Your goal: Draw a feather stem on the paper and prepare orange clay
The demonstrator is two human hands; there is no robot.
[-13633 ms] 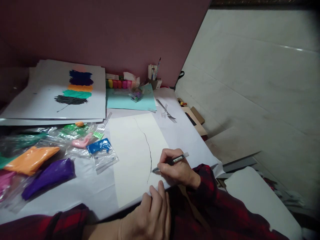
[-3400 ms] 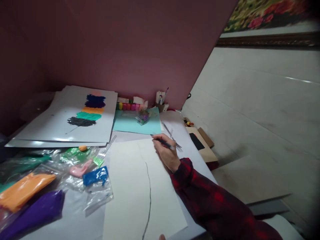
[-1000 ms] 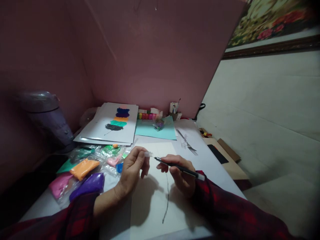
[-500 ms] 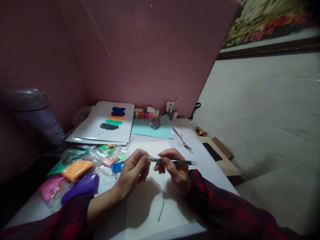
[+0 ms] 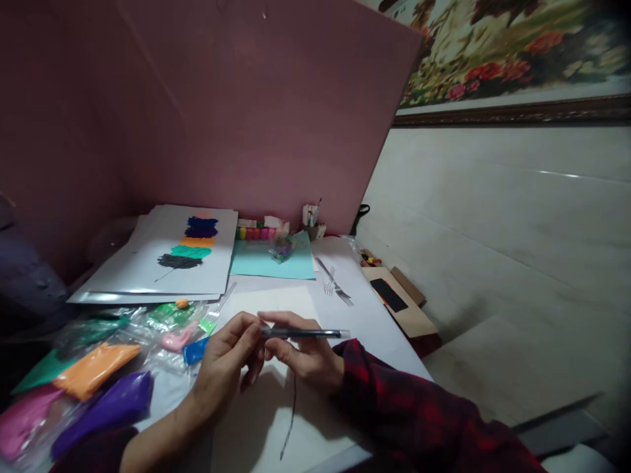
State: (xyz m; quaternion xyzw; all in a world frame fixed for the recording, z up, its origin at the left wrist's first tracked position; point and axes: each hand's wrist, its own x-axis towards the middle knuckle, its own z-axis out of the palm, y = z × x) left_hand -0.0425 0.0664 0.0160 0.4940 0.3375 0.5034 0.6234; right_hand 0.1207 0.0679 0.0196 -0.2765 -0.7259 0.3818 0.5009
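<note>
Both hands hold a black pen [image 5: 308, 334] level above a white sheet of paper [image 5: 269, 420] that carries a long dark curved line [image 5: 292, 414]. My right hand [image 5: 303, 355] grips the pen's barrel from below. My left hand [image 5: 224, 361] pinches the pen's left end, where its clear cap sits. Both sleeves are red and dark plaid.
Bags of coloured clay [image 5: 93, 374] in orange, purple, pink, green and blue lie at the left. Behind them are white sheets with colour swatches [image 5: 190, 246], a teal sheet [image 5: 271, 259], small paint pots [image 5: 256, 233], two forks [image 5: 332, 286] and a cardboard piece [image 5: 399, 302]. A pink board [image 5: 246, 112] backs the table.
My hands brought the cap and the pen together; the pen now lies level with the cap on its left end. The view has swung to the right.
</note>
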